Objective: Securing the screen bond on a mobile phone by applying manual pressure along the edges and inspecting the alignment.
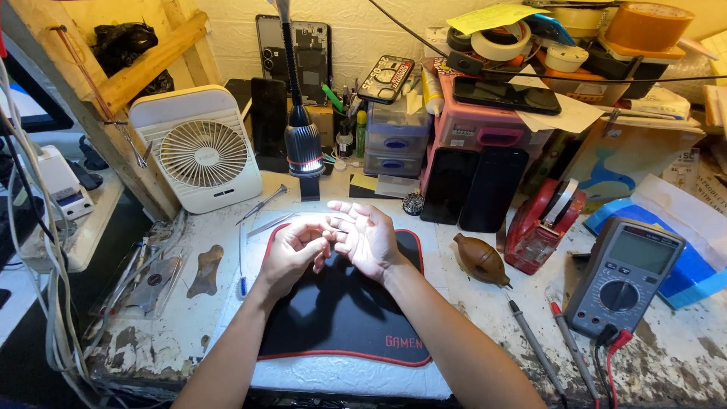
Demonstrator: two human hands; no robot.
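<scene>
My left hand (291,250) and my right hand (365,236) meet over the far end of a black mat with a red border (341,310). The right hand lies palm up with its fingers spread. The left hand's fingers curl against the right hand's fingers. Whether something tiny sits between them is hidden by glare from the lamp. Tweezers (261,204) lie on the white table just beyond the left hand.
A white desk fan (201,151) stands at the back left, a black lamp base (304,148) behind the hands. Dark phones (477,189) lean against small drawers. A brown air blower (481,260), red tape dispenser (541,223) and grey multimeter (625,276) with probes lie to the right.
</scene>
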